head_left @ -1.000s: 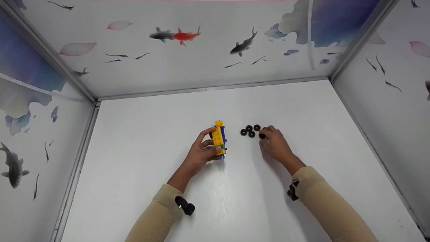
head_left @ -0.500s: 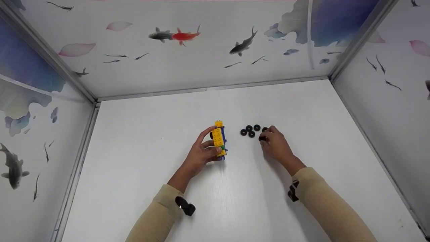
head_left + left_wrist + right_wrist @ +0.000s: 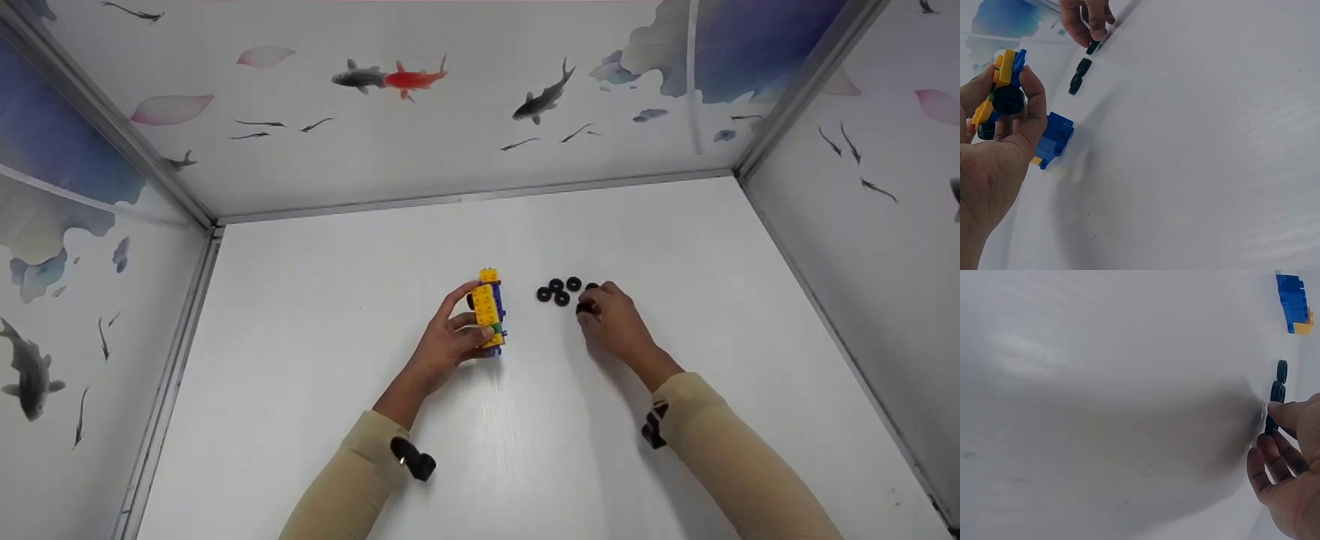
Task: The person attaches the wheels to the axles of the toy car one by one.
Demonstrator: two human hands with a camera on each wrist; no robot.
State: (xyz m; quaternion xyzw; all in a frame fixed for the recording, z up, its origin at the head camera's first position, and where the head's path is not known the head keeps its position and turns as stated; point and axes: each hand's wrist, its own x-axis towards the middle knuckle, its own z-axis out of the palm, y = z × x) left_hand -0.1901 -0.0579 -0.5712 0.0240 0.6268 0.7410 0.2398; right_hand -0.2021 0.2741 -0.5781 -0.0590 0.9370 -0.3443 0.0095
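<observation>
Toy bricks, yellow and blue with a bit of green, are stuck together in a long shape near the middle of the white table. The left hand holds them tight, with its thumb on the yellow top at the near end and its other fingers around the left side. Small blue bits poke out on the right side. In the left wrist view, two dark wheels show on the bricks. A blue piece shows past the fingers there, but I cannot tell if it is joined on.

The right hand is off to the right of the bricks, well apart from them. Its thumb and finger pinch one black wheel at the table. Four loose wheels lie close together between the bricks and the right hand. One more wheel is partly hidden behind the right hand's fingers.

Both arms have tan sleeves, and each wrist has a black gadget on it. Behind the table is a pale wall with fish on it, and one fish is bright red. Silver bars run along the table's edges.
</observation>
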